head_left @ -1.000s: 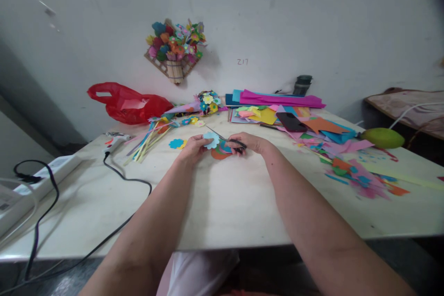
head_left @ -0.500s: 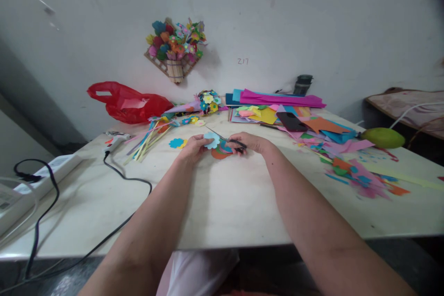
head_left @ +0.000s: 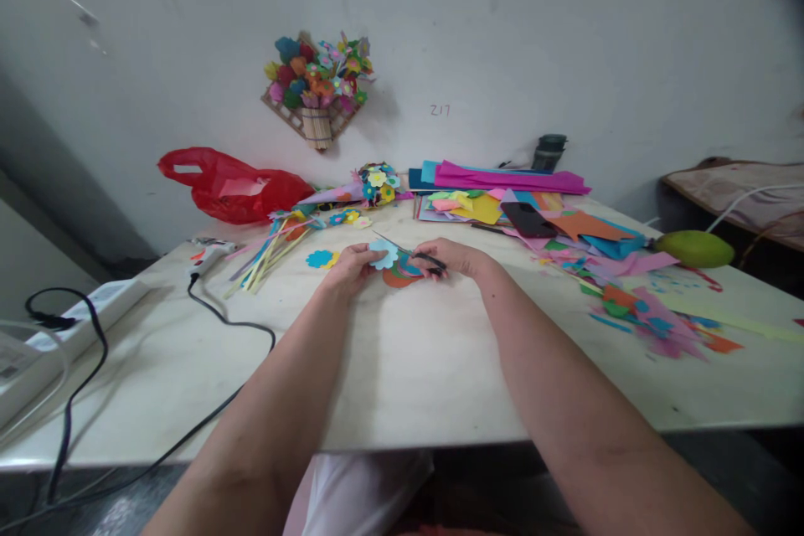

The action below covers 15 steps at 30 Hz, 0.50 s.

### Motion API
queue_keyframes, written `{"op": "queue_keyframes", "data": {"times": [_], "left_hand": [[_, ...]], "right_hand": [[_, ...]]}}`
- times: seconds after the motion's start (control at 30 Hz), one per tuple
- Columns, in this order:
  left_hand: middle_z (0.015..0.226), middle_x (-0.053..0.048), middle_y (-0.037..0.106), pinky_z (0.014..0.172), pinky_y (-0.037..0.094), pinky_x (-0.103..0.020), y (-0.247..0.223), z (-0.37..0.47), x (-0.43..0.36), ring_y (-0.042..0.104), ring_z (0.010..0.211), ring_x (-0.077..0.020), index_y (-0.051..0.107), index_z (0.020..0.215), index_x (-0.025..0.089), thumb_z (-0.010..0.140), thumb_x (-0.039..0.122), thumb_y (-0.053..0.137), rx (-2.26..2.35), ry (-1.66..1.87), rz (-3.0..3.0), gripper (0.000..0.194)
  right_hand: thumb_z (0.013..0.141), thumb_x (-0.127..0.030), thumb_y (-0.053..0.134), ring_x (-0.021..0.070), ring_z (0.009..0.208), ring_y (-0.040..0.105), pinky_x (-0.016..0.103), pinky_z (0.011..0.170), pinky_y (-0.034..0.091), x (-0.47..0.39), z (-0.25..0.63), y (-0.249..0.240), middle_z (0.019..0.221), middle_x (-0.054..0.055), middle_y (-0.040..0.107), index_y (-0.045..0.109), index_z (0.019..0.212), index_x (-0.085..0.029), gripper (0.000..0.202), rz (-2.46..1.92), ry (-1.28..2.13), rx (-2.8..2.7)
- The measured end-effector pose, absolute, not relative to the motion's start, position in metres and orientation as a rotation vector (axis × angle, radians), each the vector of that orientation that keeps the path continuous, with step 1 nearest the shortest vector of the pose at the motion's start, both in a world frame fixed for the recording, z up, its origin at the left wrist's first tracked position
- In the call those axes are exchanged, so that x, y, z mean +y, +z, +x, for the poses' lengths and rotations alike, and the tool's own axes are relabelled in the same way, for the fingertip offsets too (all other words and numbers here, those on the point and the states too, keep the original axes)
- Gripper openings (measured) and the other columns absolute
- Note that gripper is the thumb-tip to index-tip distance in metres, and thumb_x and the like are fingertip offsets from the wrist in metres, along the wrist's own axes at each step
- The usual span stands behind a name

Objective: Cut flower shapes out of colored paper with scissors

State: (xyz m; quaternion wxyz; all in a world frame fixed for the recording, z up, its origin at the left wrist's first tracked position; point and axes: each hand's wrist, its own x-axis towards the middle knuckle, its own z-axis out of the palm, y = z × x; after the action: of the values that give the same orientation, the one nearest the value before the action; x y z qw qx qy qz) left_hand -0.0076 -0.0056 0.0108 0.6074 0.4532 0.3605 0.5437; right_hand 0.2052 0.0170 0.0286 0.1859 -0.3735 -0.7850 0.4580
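Observation:
Near the middle of the table, my left hand [head_left: 355,262] pinches a light blue paper flower [head_left: 383,255] by its left side. My right hand [head_left: 443,256] is closed around black-handled scissors [head_left: 430,260], whose thin blades point up and left, close behind the flower. Under the scissors and flower lie round paper pieces, among them an orange one [head_left: 395,278] and a blue one. Just left of my left hand, a blue paper flower [head_left: 320,259] rests on the table beside a yellow one, which my fingers partly cover.
On the left are a red plastic bag [head_left: 251,194], paper strips [head_left: 267,255], a glue gun [head_left: 212,256] with its black cord, and a power strip [head_left: 100,310]. Coloured paper sheets [head_left: 512,179], a phone [head_left: 528,219], scraps [head_left: 659,322] and a green fruit [head_left: 694,249] lie right.
The scissors have shifted very slightly in my right hand, with the handles looking closer together. My left hand and the light blue flower have barely moved.

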Motion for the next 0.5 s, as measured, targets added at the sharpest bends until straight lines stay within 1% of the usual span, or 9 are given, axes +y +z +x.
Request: {"op": "queue_keyframes", "data": {"times": [0.2,0.5], "left_hand": [[0.066,-0.008,0.066,0.061,0.047,-0.026,0.0115,-0.0075,-0.0059,0.058,0.057,-0.0129,0.066,0.064,0.009,0.051,0.014,0.075,0.836,1.256,1.059,0.016],[0.068,-0.009,0.066,0.063,0.048,-0.027,0.0092,-0.011,-0.0038,0.059,0.059,-0.0141,0.067,0.065,0.009,0.052,0.014,0.075,0.822,1.234,1.062,0.016]], "right_hand": [[0.074,-0.042,0.055,0.0074,0.041,0.046,0.018,0.035,0.027,0.0156,0.2056,0.029,0.055,0.0,0.056,0.06,0.085,-0.014,0.031,-1.038,1.292,-2.206],[0.073,-0.042,0.057,0.007,0.041,0.045,0.018,0.036,0.026,0.017,0.2066,0.0277,0.053,-0.001,0.054,0.06,0.083,-0.013,0.03,-1.059,1.285,-2.213]]}}
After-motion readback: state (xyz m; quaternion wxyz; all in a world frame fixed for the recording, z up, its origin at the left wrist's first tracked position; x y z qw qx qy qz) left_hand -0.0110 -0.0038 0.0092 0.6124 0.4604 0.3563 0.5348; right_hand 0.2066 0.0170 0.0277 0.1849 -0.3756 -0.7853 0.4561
